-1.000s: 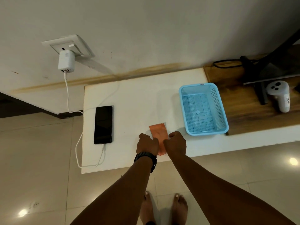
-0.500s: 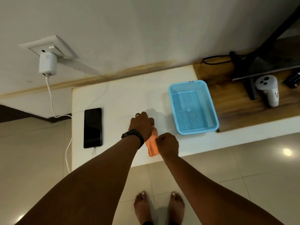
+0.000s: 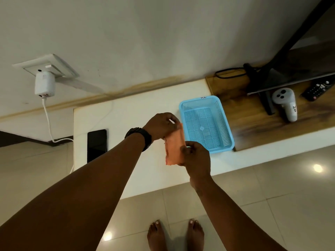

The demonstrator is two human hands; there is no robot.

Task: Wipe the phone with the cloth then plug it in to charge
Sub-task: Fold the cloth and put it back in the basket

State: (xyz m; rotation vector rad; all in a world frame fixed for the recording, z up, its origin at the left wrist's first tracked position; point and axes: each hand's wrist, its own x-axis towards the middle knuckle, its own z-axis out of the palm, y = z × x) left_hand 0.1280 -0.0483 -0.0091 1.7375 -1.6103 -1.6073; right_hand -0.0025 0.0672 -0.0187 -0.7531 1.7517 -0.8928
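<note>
Cloth [image 3: 174, 148] — pinched between left hand [image 3: 161, 126], right hand [image 3: 196, 158].

A: phone [image 3: 97, 145] near end hidden behind left forearm, so the port can't be seen. Cable [image 3: 47, 118] drops out of sight near the table edge.
B: TV [image 3: 297, 57] cut off by right edge. Basket label [image 3: 203, 97] too small to read.
</note>
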